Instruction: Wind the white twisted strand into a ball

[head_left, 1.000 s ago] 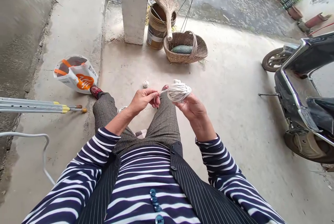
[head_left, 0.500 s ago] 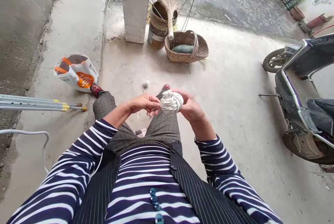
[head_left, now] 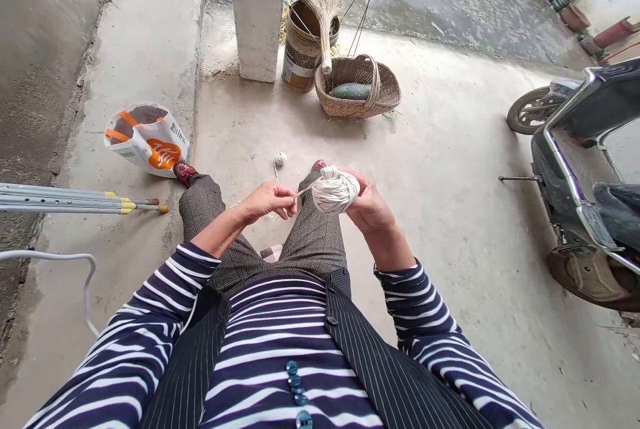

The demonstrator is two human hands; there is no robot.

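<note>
Cord, off-white with dark flecks, was wound into a thick ball [head_left: 334, 194] held in front of the person, above the right thigh. The right hand [head_left: 369, 208] gripped this ball from its right side, fingers curled around the back, where some of them could not be seen. A strand [head_left: 305, 191] ran taut from the ball to the left hand [head_left: 269, 201], which pinched it between thumb and forefinger, the remaining fingers loosely bent. On the floor beyond the hands lay a smaller ball [head_left: 281, 158], with a tail of cord trailing from it towards the left hand.

Beside the left shoe [head_left: 185, 172] stood a white bag [head_left: 131, 151] with orange handles, printed with a large orange emblem [head_left: 165, 153]. Dark characters ran down its side; one looked like 三, but the others were too small to read. Farther off, a bucket [head_left: 301, 49] carried a pale label [head_left: 299, 71], its lettering seemingly ending in "AI". A straw broom [head_left: 325, 12] leaned across the bucket, its handle end reaching a wicker basket [head_left: 345, 107] that held a green gourd [head_left: 351, 90]. At right stood a black scooter [head_left: 570, 142], no lettering legible on it.
</note>
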